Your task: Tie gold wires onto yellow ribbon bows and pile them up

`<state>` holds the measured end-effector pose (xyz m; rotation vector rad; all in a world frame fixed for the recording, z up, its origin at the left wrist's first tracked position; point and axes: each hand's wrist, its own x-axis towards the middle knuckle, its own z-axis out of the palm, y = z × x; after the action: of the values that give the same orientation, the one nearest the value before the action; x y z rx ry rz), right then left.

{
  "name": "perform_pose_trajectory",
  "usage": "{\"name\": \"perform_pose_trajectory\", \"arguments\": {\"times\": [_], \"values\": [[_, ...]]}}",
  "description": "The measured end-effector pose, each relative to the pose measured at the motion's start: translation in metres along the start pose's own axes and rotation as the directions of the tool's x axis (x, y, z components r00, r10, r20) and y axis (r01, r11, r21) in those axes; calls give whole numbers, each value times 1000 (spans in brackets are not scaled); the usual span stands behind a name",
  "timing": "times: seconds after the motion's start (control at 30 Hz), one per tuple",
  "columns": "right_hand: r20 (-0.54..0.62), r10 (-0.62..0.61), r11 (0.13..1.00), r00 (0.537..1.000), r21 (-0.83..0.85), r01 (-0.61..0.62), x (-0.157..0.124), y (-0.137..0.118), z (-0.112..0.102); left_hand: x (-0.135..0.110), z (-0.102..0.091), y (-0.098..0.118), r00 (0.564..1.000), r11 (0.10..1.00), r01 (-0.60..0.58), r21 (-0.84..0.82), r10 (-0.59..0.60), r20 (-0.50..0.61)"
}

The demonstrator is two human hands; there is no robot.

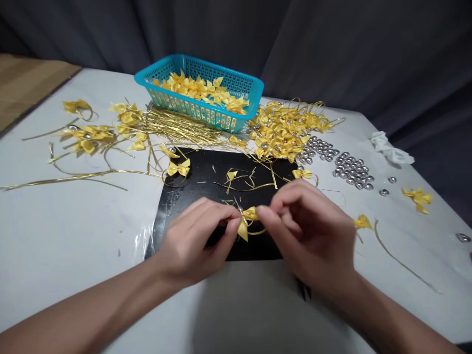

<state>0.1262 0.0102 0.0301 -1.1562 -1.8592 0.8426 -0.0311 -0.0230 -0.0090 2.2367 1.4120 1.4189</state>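
Over a black mat (206,172), a yellow ribbon bow (250,214) with a loop of gold cord is pinched between my two hands. My left hand (202,236) is closed on the bow's left side, thumb against forefinger. The bow's right side is in the fingertips of my right hand (313,231), whose other fingers are curled. A thin, pale, needle-like piece sticks up by the bow's middle; its kind is unclear. On the mat lie cord scraps and a small yellow ribbon scrap (231,175). A finished-looking bow (179,168) rests at the mat's upper left corner.
A turquoise basket (199,109) of yellow bows stands at the back, with gold cords (177,125) before it. Right of it are a heap of bows (278,128) and silver beads (352,169). White crumpled cloth (393,150) lies far right. More bows (88,137) lie left.
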Motion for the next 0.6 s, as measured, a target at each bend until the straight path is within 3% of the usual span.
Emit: {"name": "perform_pose_trajectory", "arguments": {"times": [0.07, 0.13, 0.43, 0.6], "values": [[80, -205, 961, 976, -172, 216, -5, 0, 0, 0, 0, 0, 1000, 1000, 11, 3, -11, -15], [174, -252, 924, 952, -250, 291, -7, 1, 0, 0, 0, -1, 999, 1000, 24, 5, -24, -33], [237, -375, 698, 896, -564, 441, -6, 8, 6, 0, 1, -1, 996, 996, 88, 13, -87, -27], [188, -316, 732, 930, -575, 365, -6, 6, 5, 2, 2, -2, 977, 980, 199, 13, -197, -78]]}}
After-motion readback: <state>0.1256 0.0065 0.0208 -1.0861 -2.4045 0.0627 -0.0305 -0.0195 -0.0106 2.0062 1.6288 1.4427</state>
